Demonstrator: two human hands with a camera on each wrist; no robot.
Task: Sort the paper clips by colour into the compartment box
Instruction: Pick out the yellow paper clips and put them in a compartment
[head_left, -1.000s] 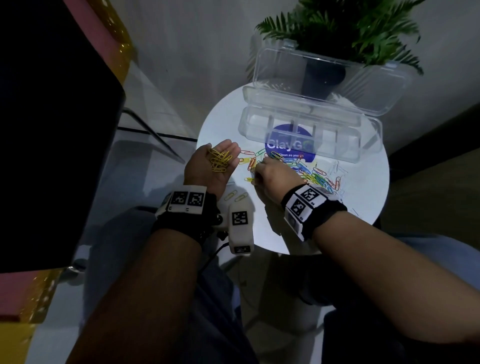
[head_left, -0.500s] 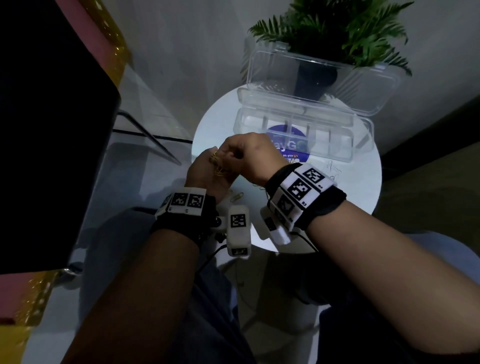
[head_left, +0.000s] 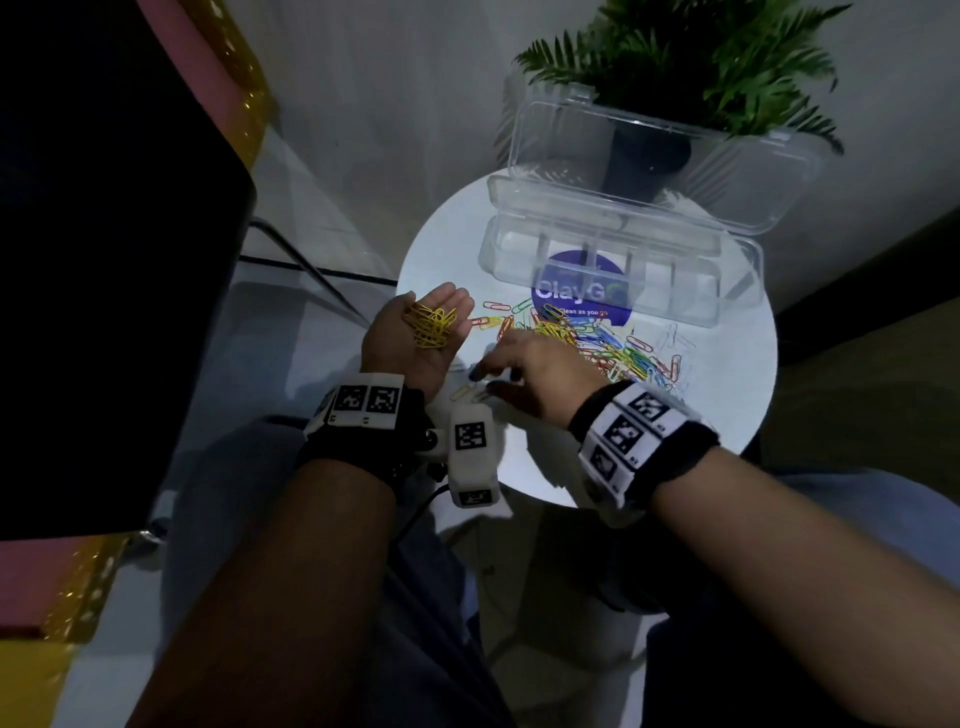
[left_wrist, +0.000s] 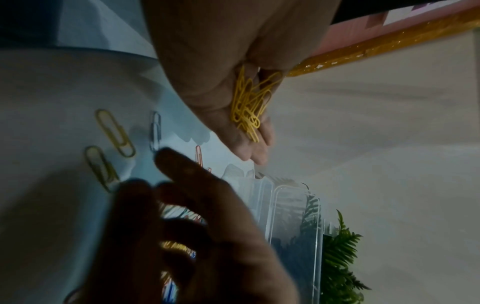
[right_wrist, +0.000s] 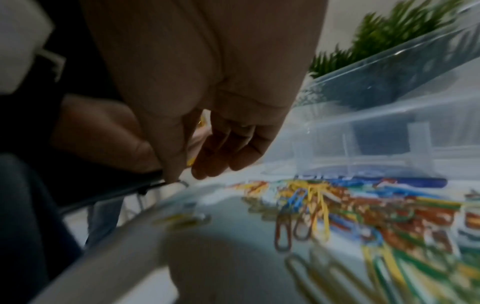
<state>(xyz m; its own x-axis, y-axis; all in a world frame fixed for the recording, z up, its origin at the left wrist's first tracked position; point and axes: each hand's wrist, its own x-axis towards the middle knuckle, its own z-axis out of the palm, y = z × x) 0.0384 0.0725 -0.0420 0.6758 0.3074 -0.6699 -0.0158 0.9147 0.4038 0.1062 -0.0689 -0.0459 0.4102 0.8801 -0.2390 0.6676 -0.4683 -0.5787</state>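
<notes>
My left hand lies palm up at the left edge of the round white table, cupping a bunch of yellow paper clips. My right hand reaches left across the table. Its fingers are spread just beside two loose yellow clips and hold nothing that I can see. The mixed pile of coloured clips lies right of both hands. Behind it stands the clear compartment box with its lid raised; its compartments look bare.
A potted fern stands behind the box lid. A blue round sticker shows on the table under the box. A single blue clip lies near the yellow pair. A dark panel fills the left side.
Half a second ago my right hand was over the left palm. It has since dropped back to the table near the two loose yellow clips. The left hand stays palm up with its clips.
</notes>
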